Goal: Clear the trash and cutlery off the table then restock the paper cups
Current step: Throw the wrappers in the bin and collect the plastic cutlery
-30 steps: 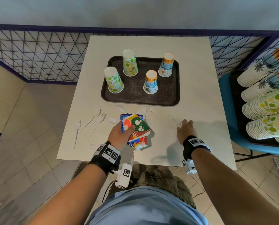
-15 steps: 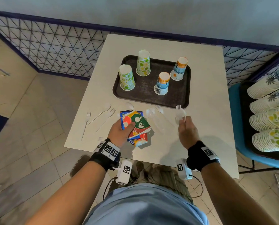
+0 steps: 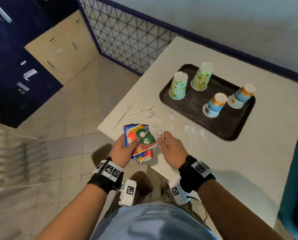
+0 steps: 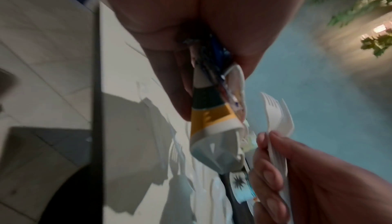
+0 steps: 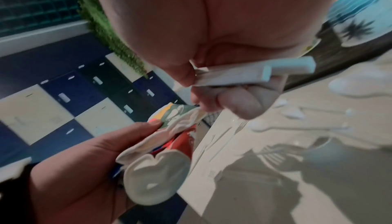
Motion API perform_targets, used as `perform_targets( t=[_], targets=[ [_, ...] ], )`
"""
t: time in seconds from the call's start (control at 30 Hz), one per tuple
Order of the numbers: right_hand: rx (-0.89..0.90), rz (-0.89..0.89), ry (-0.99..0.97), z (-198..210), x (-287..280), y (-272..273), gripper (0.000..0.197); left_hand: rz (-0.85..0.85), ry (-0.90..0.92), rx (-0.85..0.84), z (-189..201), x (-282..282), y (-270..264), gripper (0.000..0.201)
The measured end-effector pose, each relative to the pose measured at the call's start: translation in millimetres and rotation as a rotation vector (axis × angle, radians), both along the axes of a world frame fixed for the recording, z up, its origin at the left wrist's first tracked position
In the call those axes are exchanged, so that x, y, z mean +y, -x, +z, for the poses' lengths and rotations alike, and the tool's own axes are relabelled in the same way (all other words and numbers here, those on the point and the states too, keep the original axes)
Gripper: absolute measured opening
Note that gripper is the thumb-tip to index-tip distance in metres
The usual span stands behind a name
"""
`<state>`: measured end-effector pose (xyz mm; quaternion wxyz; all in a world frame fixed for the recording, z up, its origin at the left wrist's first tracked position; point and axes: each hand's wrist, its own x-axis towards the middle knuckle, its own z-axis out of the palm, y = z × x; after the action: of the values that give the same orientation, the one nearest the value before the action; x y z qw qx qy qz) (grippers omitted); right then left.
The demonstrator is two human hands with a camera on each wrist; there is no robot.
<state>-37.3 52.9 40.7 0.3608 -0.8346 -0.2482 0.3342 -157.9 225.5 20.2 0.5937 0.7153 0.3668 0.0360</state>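
My left hand (image 3: 125,149) grips a bundle of crushed colourful paper cups (image 3: 141,141) over the table's near-left corner; the same crushed cups (image 4: 214,123) (image 5: 157,174) show in both wrist views. My right hand (image 3: 167,146) pinches white plastic cutlery (image 3: 157,131) right beside the bundle, with fork heads (image 4: 275,113) sticking up and handles (image 5: 254,71) across the palm. More white forks and spoons (image 3: 137,112) lie loose on the white table (image 3: 248,170). Several upturned paper cups (image 3: 178,85) stand on a dark tray (image 3: 231,125).
A blue chair edge (image 3: 294,187) sits at the far right. A wire-mesh fence (image 3: 127,40) runs behind the table, with blue and cream lockers (image 3: 40,58) to the left. Tiled floor (image 3: 58,135) lies left of the table.
My right hand has carried the picked-up cutlery leftwards to beside the crushed cups in my left hand. The head view has swung left, so the stacked cups at right are out of frame.
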Motion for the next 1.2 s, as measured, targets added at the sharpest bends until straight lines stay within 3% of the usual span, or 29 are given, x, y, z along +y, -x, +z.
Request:
perform_targets(
  t=[0.27, 0.4, 0.5, 0.57, 0.63, 0.77, 0.9, 1.03, 1.2],
  targets=[
    [0.064, 0.376, 0.182, -21, 97, 43, 0.024, 0.419, 0.072, 0.132, -21, 67, 126, 0.031],
    [0.094, 0.506, 0.297, -38, 158, 73, 0.026, 0.598, 0.094, 0.162, -37, 101, 179, 0.023],
    [0.145, 0.569, 0.395, -56, 196, 94, 0.013, 0.676, 0.123, 0.188, -55, 128, 207, 0.016],
    [0.192, 0.544, 0.431, -67, 219, 106, 0.005, 0.693, 0.159, 0.193, -75, 149, 221, 0.035],
    [0.230, 0.502, 0.473, -76, 239, 117, 0.014, 0.674, 0.170, 0.219, -83, 168, 223, 0.046],
    [0.247, 0.526, 0.569, -97, 274, 127, 0.015, 0.633, 0.107, 0.301, -85, 198, 213, 0.026],
    [0.196, 0.514, 0.622, -133, 301, 136, 0.013, 0.666, 0.152, 0.419, -131, 220, 204, 0.034],
    [0.190, 0.515, 0.673, -205, 326, 141, 0.004, 0.670, 0.189, 0.491, -198, 234, 188, 0.035],
    [0.112, 0.524, 0.723, -312, 351, 135, 0.025, 0.670, 0.265, 0.587, -297, 246, 172, 0.031]
  ],
)
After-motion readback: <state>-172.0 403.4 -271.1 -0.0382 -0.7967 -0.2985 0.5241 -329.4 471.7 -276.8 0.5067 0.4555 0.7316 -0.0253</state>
